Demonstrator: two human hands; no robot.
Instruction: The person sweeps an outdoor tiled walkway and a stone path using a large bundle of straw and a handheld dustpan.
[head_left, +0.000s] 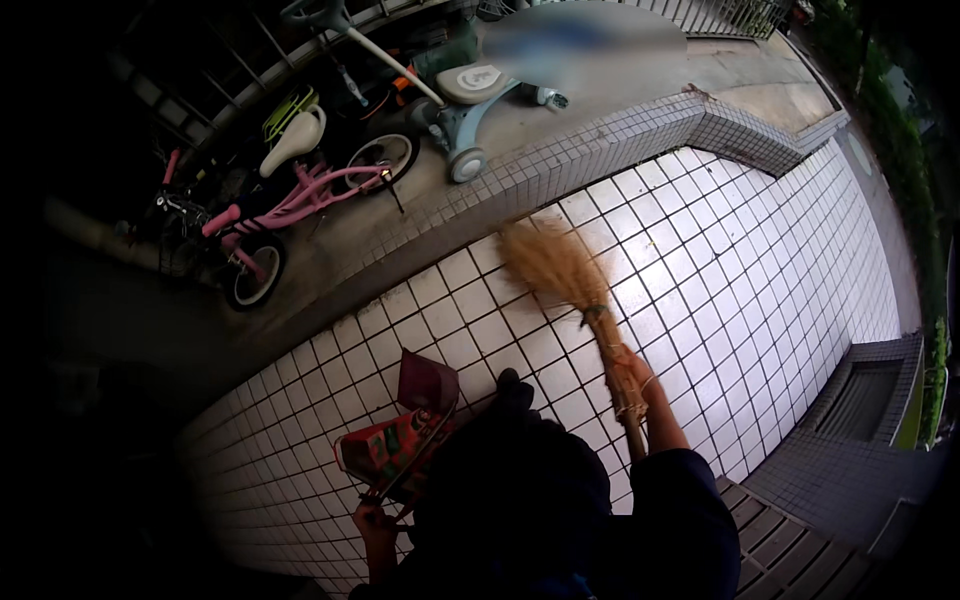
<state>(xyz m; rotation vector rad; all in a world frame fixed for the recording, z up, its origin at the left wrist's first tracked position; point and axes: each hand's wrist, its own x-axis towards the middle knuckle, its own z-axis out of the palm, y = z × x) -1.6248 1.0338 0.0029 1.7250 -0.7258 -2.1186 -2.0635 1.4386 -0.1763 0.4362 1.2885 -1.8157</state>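
My right hand (640, 377) is closed round the handle of a straw broom (552, 262), its forearm coming from a dark sleeve. The broom's bristles fan out over the white tiles near the raised kerb, slightly smeared by motion. Lower left, my left hand (371, 521) is closed on the thin handle of a red patterned dustpan (385, 446). A maroon panel (425, 382) sticks out at the dustpan's far end. My dark clothing hides part of the dustpan. One dark shoe (513, 388) shows between the dustpan and the broom.
A grey tiled kerb (560, 177) runs along the far side of the white tiled floor (700, 300). Beyond it stand a pink bicycle (300, 195) and a pale blue child's scooter (465, 125). Slatted boards (790, 545) lie lower right. Part of the background is blurred.
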